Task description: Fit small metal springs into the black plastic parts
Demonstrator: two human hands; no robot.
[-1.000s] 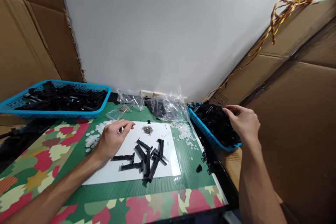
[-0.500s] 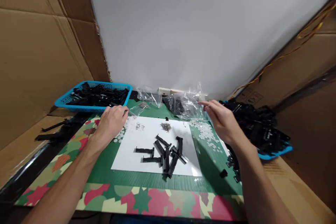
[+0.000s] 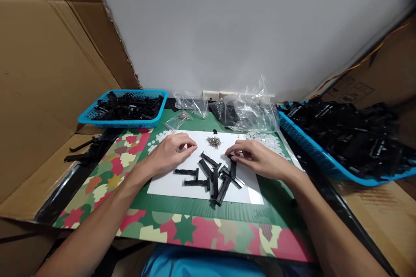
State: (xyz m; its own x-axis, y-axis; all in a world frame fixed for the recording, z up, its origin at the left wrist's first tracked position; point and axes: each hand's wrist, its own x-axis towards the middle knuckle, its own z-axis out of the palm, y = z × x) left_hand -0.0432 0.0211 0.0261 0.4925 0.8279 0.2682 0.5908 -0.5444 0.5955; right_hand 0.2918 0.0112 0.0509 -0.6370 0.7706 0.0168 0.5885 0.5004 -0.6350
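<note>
Both hands rest on the white paper sheet — left hand loosely curled, empty (seemingly); right hand fingertips pinching a long black plastic clip, handy beside the pile.

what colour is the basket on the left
Bright blue basket, holding black plastic parts; clearest in the head view.

left hand, right hand, both palm-down

I see black clips on white paper, a green camouflage-edged mat, and blue baskets.
</note>
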